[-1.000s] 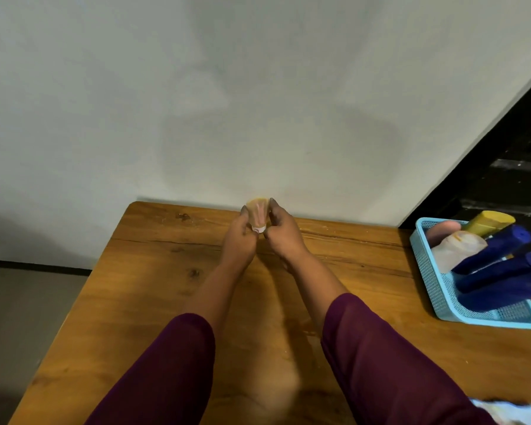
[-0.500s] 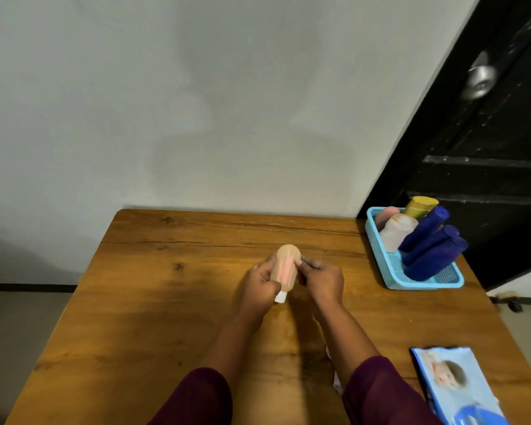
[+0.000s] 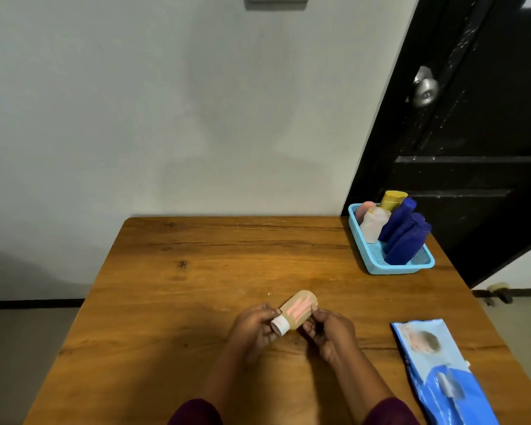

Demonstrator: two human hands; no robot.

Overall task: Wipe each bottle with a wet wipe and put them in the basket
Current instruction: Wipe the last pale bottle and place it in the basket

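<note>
Since half a second ago we have swung the bottle (image 3: 299, 308) slantwise. Our left fingers (image 3: 264, 314) pinch its white cap (image 3: 280, 325), right fingers (image 3: 318, 314) curl round its body, lower centre. No wipe shows, so it could reach the basket (image 3: 393, 269), mid right, unwiped.

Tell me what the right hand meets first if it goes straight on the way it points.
The peach bottle: the right hand points left and away and has the bottle's body in its grip. Beyond the bottle is the left hand, holding the capped end; depth there is unclear.
</note>
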